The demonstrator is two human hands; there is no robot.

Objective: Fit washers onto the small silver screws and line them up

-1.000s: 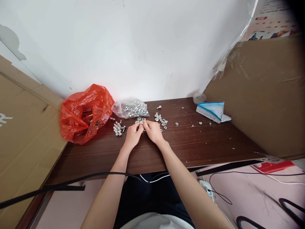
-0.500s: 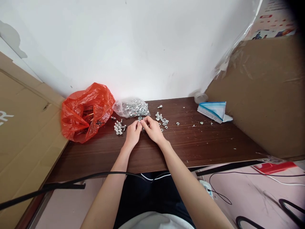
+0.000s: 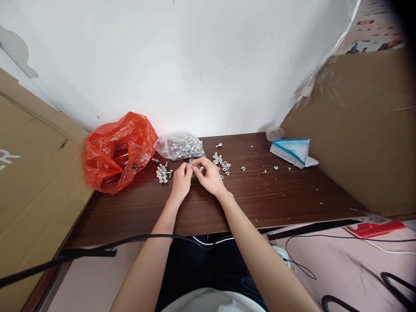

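My left hand and my right hand meet at the fingertips over the dark wooden table. Both are pinched round a small metal piece between them, mostly hidden by the fingers. Left of my left hand lies a cluster of bolts. Beyond my right hand are a few upright bolts and several loose nuts. A clear plastic bag of metal hardware rests just behind my hands.
A red plastic bag sits at the left by a cardboard box. A blue and white packet lies at the right before another box. One bolt is near the wall. A black cable crosses below the table edge.
The fingers of my right hand have shifted and opened a little around the small piece, and a nut now shows beside them. The things on the table have stayed put.
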